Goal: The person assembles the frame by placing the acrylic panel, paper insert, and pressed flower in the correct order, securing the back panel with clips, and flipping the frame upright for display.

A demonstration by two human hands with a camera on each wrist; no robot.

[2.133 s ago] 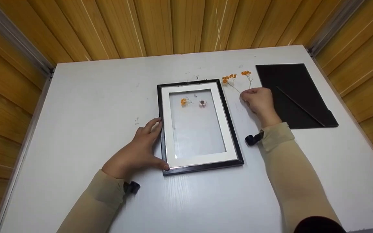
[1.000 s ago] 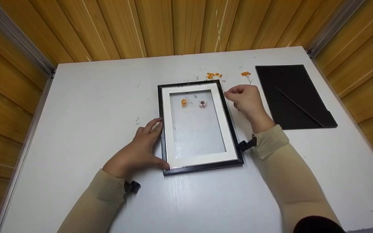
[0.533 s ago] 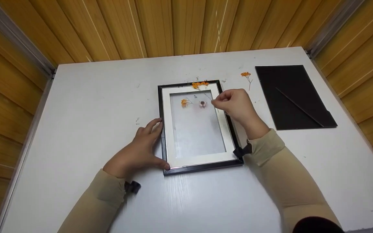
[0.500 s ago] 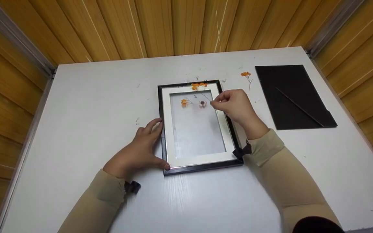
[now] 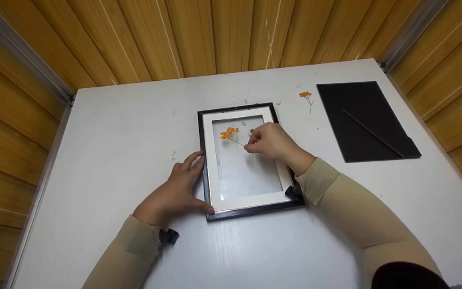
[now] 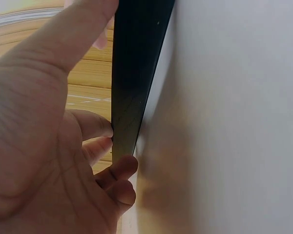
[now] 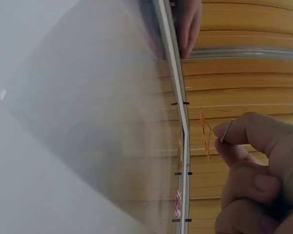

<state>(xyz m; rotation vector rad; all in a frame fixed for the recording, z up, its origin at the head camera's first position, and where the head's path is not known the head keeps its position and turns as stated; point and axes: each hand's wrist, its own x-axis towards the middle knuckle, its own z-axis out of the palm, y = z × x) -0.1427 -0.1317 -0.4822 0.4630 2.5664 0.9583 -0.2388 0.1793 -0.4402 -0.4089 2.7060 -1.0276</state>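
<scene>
In the head view, my right hand [image 5: 273, 141] pinches the stem of an orange dried flower sprig [image 5: 228, 133] between thumb and fingertips, over the upper part of a black picture frame [image 5: 257, 209] with a white mat. The right wrist view shows the sprig [image 7: 205, 134] apart from the glass pane. A small pink-white flower [image 7: 177, 204] lies on the pane; in the head view my right hand partly hides it. My left hand [image 5: 177, 190] rests along the frame's left side, thumb at the lower left corner, fingertips touching the outer edge [image 6: 132, 97].
Another orange sprig [image 5: 306, 96] lies on the white table [image 5: 130, 132] right of the frame. Beyond it is a black backing board [image 5: 361, 132] with a thin strip lying across it. Small dark crumbs dot the table. Wood-panelled walls [image 5: 231, 36] stand behind and at the sides.
My right hand has carried the orange sprig from the table on the right, leftward across the frame's edge and down over the pane. My left hand has stayed at the frame.
</scene>
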